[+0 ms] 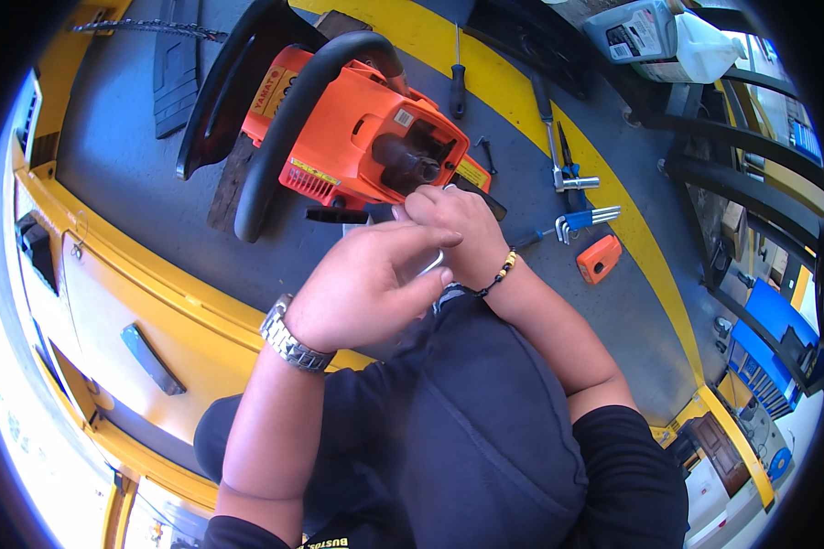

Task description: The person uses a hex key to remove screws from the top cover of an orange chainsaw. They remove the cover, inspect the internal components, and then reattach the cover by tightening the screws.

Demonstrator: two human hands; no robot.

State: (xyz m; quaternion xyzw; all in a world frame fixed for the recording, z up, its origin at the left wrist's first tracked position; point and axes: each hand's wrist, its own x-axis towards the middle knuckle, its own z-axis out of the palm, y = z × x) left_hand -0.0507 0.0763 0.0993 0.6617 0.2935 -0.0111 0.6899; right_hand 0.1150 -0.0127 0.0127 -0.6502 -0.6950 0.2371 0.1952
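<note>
- Dark cloth of the person's clothing bulges nearest the camera, below the fingers; it could snag or sweep a small part away if the leg or body shifts.
- Left hand has thumb and forefinger apart, with a bright metal piece showing between them; whether its other fingers clamp anything, I cannot tell.
- Right hand has its fingers curled together just beyond the left fingertips; what they grip is hidden.
- Orange chainsaw lies just past the fingers, its open recess near the right knuckles; a sudden slip under force could knock those knuckles on its edge.
- Hex key set, socket wrench and small orange cover lie right of the fingers; a careless right elbow could scatter them.
</note>
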